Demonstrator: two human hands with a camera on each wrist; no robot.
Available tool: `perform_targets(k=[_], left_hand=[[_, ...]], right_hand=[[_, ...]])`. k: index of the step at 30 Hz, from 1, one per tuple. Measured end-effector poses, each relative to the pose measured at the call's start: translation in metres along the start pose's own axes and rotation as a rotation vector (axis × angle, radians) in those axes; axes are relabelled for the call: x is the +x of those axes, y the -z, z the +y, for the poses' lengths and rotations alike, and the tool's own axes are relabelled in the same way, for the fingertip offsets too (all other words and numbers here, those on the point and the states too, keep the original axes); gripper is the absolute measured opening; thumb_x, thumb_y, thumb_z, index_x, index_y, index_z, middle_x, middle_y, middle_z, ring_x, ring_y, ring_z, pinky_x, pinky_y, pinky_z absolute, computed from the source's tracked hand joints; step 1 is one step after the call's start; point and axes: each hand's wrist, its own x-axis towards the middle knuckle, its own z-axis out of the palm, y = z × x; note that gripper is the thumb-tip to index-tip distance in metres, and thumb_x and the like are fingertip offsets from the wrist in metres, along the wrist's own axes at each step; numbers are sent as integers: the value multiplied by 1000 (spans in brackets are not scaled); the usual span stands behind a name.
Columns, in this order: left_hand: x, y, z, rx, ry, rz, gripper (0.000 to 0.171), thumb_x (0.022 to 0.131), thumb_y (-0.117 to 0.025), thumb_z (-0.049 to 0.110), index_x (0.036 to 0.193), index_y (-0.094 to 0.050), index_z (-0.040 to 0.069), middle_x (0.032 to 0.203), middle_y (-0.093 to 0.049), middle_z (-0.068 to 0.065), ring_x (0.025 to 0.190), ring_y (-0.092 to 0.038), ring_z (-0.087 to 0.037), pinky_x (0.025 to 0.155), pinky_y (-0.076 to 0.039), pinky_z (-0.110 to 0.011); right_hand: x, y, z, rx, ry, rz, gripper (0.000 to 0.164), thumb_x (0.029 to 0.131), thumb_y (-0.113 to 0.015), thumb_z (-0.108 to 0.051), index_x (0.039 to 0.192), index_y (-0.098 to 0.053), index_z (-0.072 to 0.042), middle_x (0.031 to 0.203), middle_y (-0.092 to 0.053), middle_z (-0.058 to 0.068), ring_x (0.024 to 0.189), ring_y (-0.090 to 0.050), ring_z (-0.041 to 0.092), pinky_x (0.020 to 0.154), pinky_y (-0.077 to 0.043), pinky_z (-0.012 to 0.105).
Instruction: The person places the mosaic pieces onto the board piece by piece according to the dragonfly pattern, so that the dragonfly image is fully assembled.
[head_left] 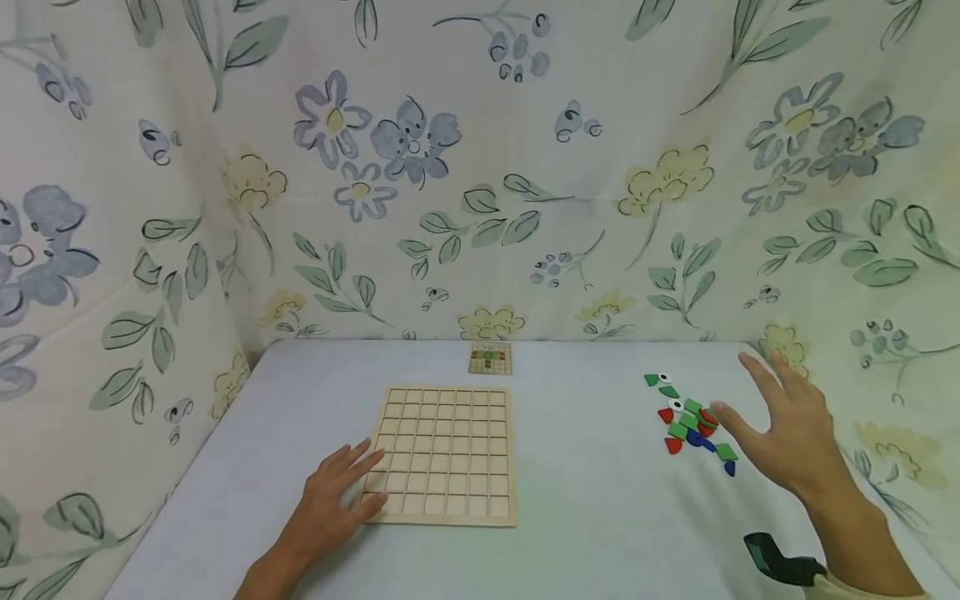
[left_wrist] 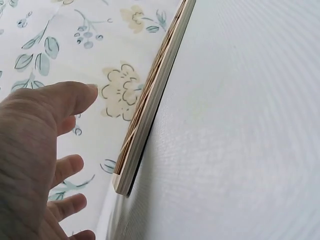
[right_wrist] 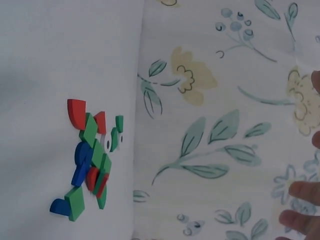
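A square wooden grid board [head_left: 446, 454] lies on the white table, left of centre. My left hand [head_left: 330, 500] is spread at the board's lower left edge, its fingertips overlapping that edge in the head view; the left wrist view shows the board [left_wrist: 155, 90] edge-on beside the thumb. To the right lies a loose pile of red, green and blue pieces [head_left: 686, 423], with two white round ones marked by black dots. My right hand [head_left: 795, 425] hovers just right of this pile, fingers extended and holding nothing. The right wrist view shows the pieces [right_wrist: 95, 155] apart from the fingertips [right_wrist: 302, 192].
A small card [head_left: 491, 358] with a coloured pattern on a grid lies at the table's back edge, behind the board. Floral cloth [head_left: 465, 167] hangs behind and along the sides of the white table [head_left: 585, 500]. A dark strap end [head_left: 783, 562] sticks out by my right wrist.
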Motion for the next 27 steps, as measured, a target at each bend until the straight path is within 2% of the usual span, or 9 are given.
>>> perform_targets(k=[5,10,12,18,27], left_hand=[[-3,-6,-8,5,-8,-9,53,82,-78,29,130,-62,10,141,-49,-13,127,-38,-48,87,-28,-73],[-5,-10,-12,38,-37,-15,52,81,-78,29,128,-64,10,138,-52,-16,124,-40,-51,87,-27,-72],[-6,-12,-12,44,-33,-21,52,81,-78,29,128,-64,10,137,-52,-16,123,-40,-52,88,-26,-72],[-7,-13,-10,56,-13,-40,48,84,-76,31,126,-66,10,136,-53,-16,123,-41,-52,90,-26,-73],[-10,-12,-11,58,12,-58,39,85,-74,34,118,-71,12,138,-52,-13,127,-39,-48,93,-24,-70]], right_hand=[[1,-5,7,11,-9,10,80,86,-68,-39,151,-30,-11,155,-17,25,136,-14,54,97,-12,77],[3,-12,19,65,18,12,77,88,-68,-34,150,-32,-6,151,-25,28,137,-17,50,101,-10,73],[5,-15,24,89,27,14,76,88,-68,-32,149,-33,-5,150,-27,29,138,-17,47,103,-10,71],[13,-25,35,151,28,28,73,89,-68,-26,149,-33,-4,148,-32,28,137,-23,47,101,-18,70],[17,-39,38,199,-51,-36,70,93,-63,-29,150,-30,-5,148,-30,29,136,-21,49,95,-20,75]])
